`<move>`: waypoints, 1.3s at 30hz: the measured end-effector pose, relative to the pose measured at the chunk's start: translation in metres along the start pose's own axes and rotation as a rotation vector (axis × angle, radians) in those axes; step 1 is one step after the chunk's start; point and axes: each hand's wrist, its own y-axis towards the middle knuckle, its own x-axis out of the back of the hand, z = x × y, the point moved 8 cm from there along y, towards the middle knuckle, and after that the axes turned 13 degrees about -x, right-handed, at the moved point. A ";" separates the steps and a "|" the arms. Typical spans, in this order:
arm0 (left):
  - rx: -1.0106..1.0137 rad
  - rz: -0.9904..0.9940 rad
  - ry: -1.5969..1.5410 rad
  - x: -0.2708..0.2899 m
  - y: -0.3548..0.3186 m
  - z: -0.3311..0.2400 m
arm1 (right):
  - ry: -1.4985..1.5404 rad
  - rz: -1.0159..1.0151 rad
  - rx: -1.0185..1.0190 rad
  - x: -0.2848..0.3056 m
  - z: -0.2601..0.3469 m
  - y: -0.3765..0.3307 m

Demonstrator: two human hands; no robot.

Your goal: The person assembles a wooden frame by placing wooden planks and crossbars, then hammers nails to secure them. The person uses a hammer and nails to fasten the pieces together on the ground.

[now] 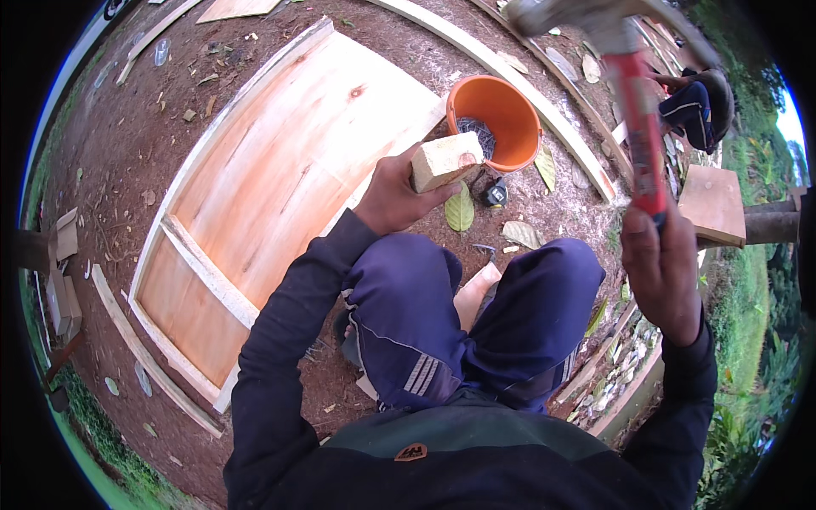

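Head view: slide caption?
Left hand holds a piece of wood near an orange bucket; right hand holds a hammer.

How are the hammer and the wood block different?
The hammer has a mostly red handle and a grey head, while the wood block is pale yellow. The hammer has a slim handle and a wide head, while the wood block looks chunky with straight edges. The hammer is in the right hand; the wood block is in the left hand. Both are being held.

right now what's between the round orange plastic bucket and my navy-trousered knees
The head view shows a black tape measure, green oval leaf, dry tan leaf and small scraps on brown soil.
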 end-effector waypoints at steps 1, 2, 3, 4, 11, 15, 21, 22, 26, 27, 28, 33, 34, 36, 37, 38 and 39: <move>0.003 -0.007 0.000 -0.003 -0.001 0.000 | -0.369 0.265 0.066 -0.038 -0.009 0.000; 0.002 -0.023 0.008 -0.002 0.000 0.000 | -0.349 0.257 0.054 -0.038 -0.008 0.008; 0.001 -0.039 0.017 0.000 0.001 0.001 | -0.326 0.209 0.082 -0.026 0.001 0.011; -0.015 -0.041 0.016 0.004 0.004 0.001 | -0.303 0.162 0.111 -0.010 0.013 0.012; -0.032 -0.028 -0.044 -0.002 0.000 0.001 | -0.339 0.344 0.017 -0.040 -0.003 0.001; -0.055 -0.043 0.024 0.006 0.002 -0.002 | 0.064 0.064 -0.118 0.004 0.012 0.002; -0.069 -0.052 0.008 0.000 0.000 -0.004 | -0.216 0.170 0.078 -0.017 0.021 0.013; -0.064 -0.053 0.029 0.004 -0.002 -0.003 | -0.049 0.078 -0.009 -0.006 0.028 0.012; -0.055 -0.004 -0.001 -0.005 0.006 -0.009 | -0.311 0.164 0.150 -0.032 0.014 0.001; -0.051 0.015 -0.005 -0.004 0.008 -0.009 | -0.389 0.244 0.167 -0.051 0.003 0.000; -0.076 -0.006 0.007 -0.002 0.009 -0.012 | -0.306 0.182 0.103 -0.040 0.003 0.000; -0.038 -0.061 -0.020 0.001 0.003 -0.003 | -0.043 0.026 0.014 -0.016 0.017 -0.013; -0.024 -0.067 -0.047 -0.001 0.003 -0.002 | -0.160 0.033 0.089 -0.026 0.018 -0.016; -0.059 -0.069 0.012 0.001 0.003 -0.004 | -0.364 0.301 0.107 -0.052 0.006 -0.012; -0.076 -0.070 0.042 0.003 0.003 -0.004 | -0.321 0.203 0.108 -0.035 0.014 -0.011; -0.067 -0.082 0.023 0.003 0.002 -0.005 | -0.279 0.121 0.100 -0.021 0.023 -0.013; -0.058 -0.094 0.004 0.005 0.001 -0.005 | 0.033 0.020 -0.019 0.000 0.021 -0.012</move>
